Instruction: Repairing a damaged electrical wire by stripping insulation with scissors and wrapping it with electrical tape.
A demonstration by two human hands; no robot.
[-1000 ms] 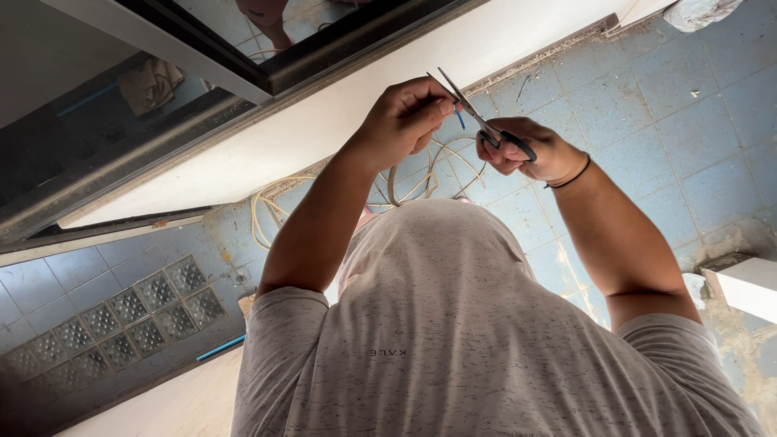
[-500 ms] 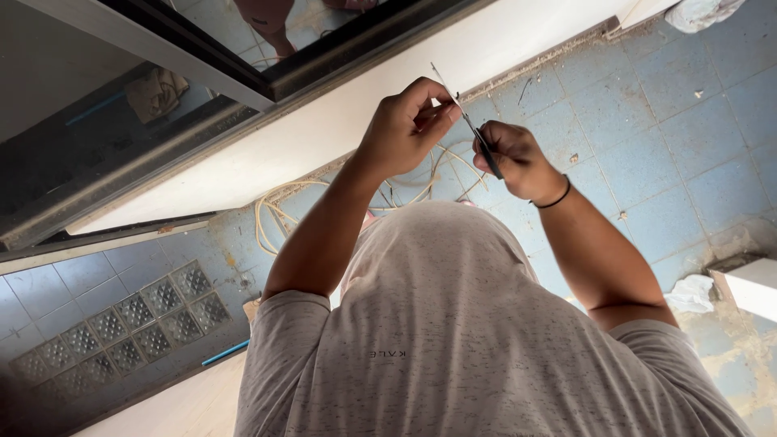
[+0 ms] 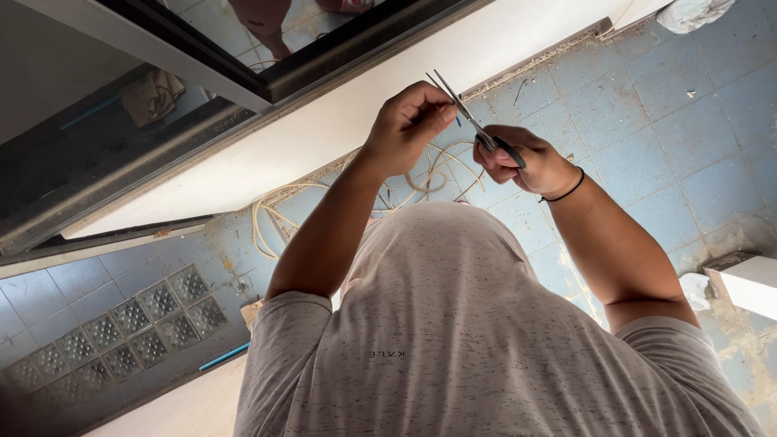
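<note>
My right hand (image 3: 522, 162), with a black band on its wrist, grips black-handled scissors (image 3: 468, 113) whose blades point up and to the left. My left hand (image 3: 409, 121) is pinched shut on a thin wire with a blue end (image 3: 457, 122) right beside the blades. Both hands are held out in front of my grey shirt (image 3: 453, 340), above the floor. Whether the blades touch the wire is too small to tell.
Loose white cable (image 3: 271, 214) lies coiled on the blue tiled floor (image 3: 647, 105) under my hands. A white ledge (image 3: 324, 121) and a dark window frame (image 3: 202, 65) run across the upper left. Glass blocks (image 3: 121, 332) sit at lower left, and a white box edge (image 3: 749, 283) at the right.
Both hands stayed close together, shifting only slightly. The scissors tilted a little while the left hand kept its pinch on the wire.
</note>
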